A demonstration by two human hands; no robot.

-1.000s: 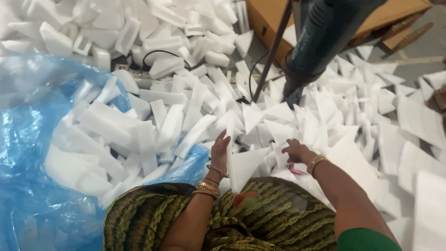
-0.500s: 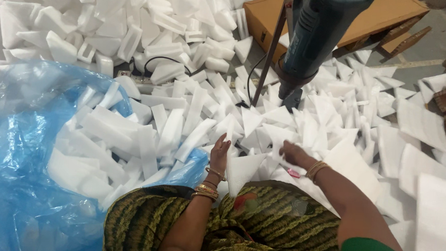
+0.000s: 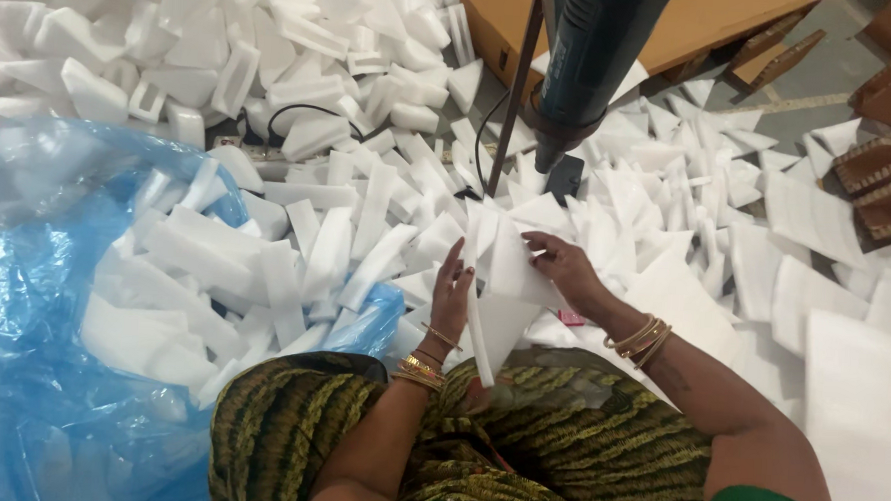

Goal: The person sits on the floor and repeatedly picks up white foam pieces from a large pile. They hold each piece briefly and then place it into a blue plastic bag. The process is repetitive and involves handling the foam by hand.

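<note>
A white foam sheet piece (image 3: pixel 503 303) stands tilted up in front of my lap, held between both hands. My left hand (image 3: pixel 452 289) presses its left edge with fingers pointing up. My right hand (image 3: pixel 565 268) grips its upper right part. Gold bangles circle both wrists. A dark blue-grey heat tool (image 3: pixel 589 66) hangs on a stand just beyond the hands, nozzle pointing down at the foam heap.
White foam offcuts (image 3: pixel 667 220) cover the floor all around. A blue plastic bag (image 3: pixel 50 363) full of foam pieces lies at the left. Cardboard boxes (image 3: pixel 696 21) and brown corrugated pieces (image 3: pixel 885 170) sit at the back right. A black cable (image 3: pixel 311 114) runs through the foam.
Both hands have lifted a foam piece out of the heap and raised it upright between them. The view has shifted slightly closer.
</note>
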